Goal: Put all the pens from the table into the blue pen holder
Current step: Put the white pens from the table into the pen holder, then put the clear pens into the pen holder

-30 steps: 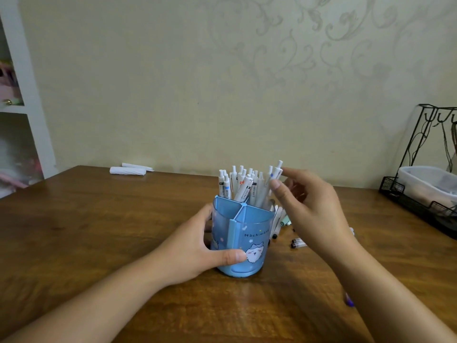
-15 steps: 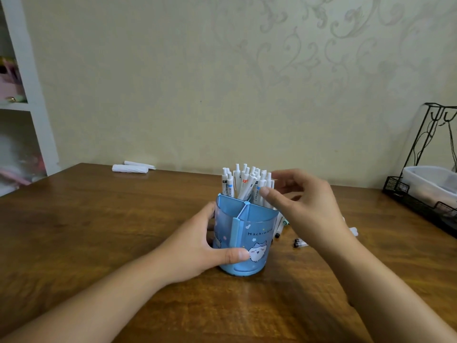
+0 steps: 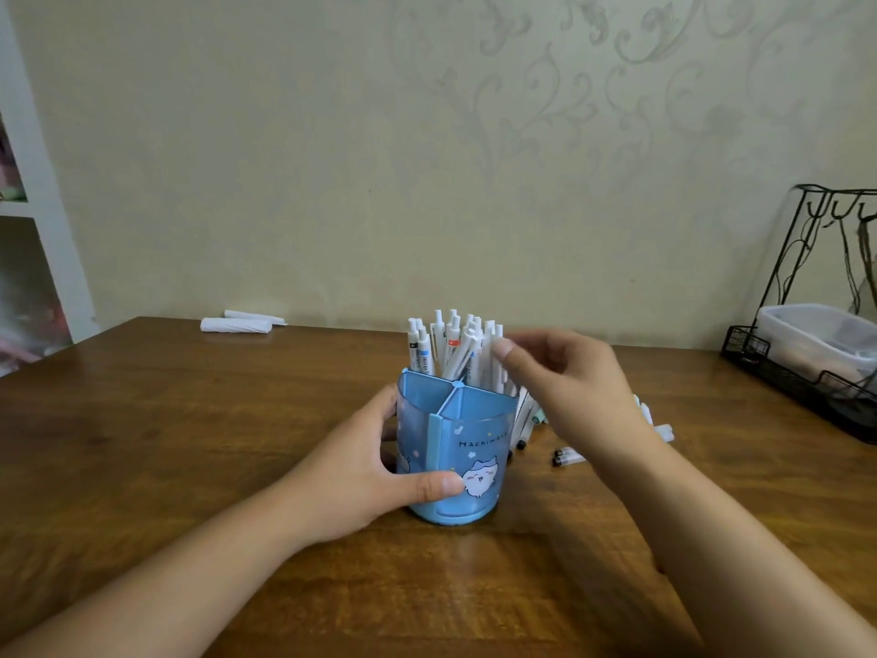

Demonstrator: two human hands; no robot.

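Several loose pens [image 3: 564, 455] at 3 o'clock of the blue pen holder [image 3: 462, 448], gripped by left hand [image 3: 375, 472]; right hand [image 3: 564, 372] loosely open, nothing held; light, slick barrels, best pinched mid-barrel

blue pen holder [image 3: 479, 448] upright, white pens [image 3: 455, 344] inside | loose pens [image 3: 569, 457] beside

A: What moved in the last second?
B: The right hand [image 3: 576, 387] let go of the pen it carried; that pen now stands among the pens in the blue pen holder [image 3: 458, 448].
A: And its fingers?
B: They have loosened beside the pen tops [image 3: 455, 334].
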